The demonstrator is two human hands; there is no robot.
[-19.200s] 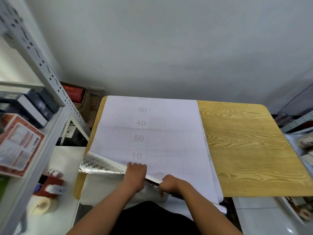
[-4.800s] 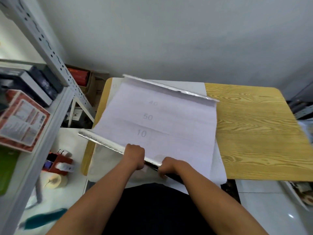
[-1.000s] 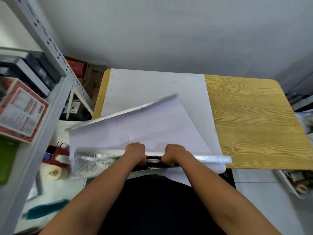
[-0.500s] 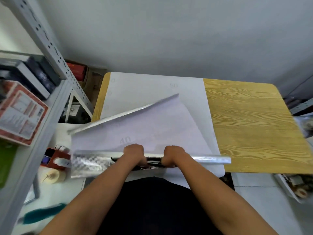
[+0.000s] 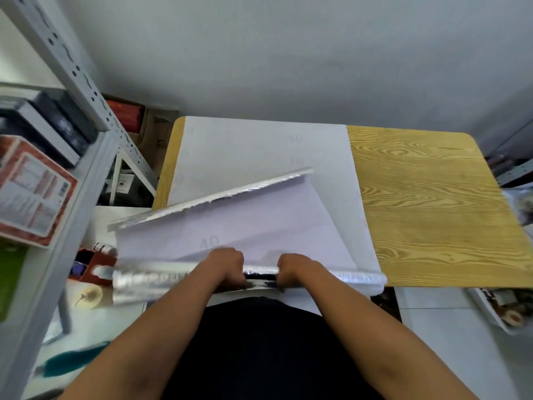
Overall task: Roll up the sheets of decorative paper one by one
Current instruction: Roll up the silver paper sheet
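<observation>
Tension matters here: left hand and right hand, fingers curled around the silvery roll at the wooden table near edge, should turn together so the loose tail winds straight, not skewed

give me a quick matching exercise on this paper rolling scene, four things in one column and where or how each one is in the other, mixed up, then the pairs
Things:
1. left hand
2. silver roll
3. flat white sheet
4. red box

States:
A. on the metal shelf at the left
B. lying spread on the wooden table
C. gripping the roll beside the right hand
D. held across the table's near edge, its loose end still unrolled

Pairs: 1-C, 2-D, 3-B, 4-A
</observation>
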